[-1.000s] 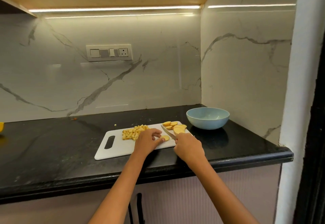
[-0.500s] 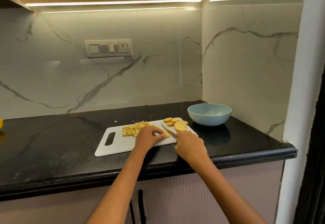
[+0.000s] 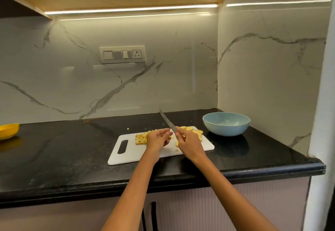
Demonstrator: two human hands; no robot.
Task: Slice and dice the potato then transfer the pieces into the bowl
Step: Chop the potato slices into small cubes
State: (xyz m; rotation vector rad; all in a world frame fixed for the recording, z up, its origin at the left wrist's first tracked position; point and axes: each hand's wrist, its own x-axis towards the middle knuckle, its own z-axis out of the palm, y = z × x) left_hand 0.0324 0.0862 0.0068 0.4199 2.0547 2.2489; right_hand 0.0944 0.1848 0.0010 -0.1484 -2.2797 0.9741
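On the white cutting board (image 3: 130,151) the work is part done. A heap of diced potato (image 3: 141,138) lies at the far left of the board, and uncut potato slices (image 3: 196,132) lie at its far right corner, nearest the blue bowl (image 3: 226,123), which stands on the black bench (image 3: 63,154) just right of the board and looks bare inside.

The right hand (image 3: 188,144) has its grip closed round the handle of the knife (image 3: 167,121), whose blade is lifted clear of the board and slants up, far and left. The left hand (image 3: 158,138) hovers just left of it with fingers loosely extended, gripping nothing, partly covering the dice.

The remaining slices lie right of and beyond the knife hand, so the blade's long axis must swing back down and rightward to meet them; the right hand is the nearer. One small slice (image 3: 176,143) lies between the two hands.
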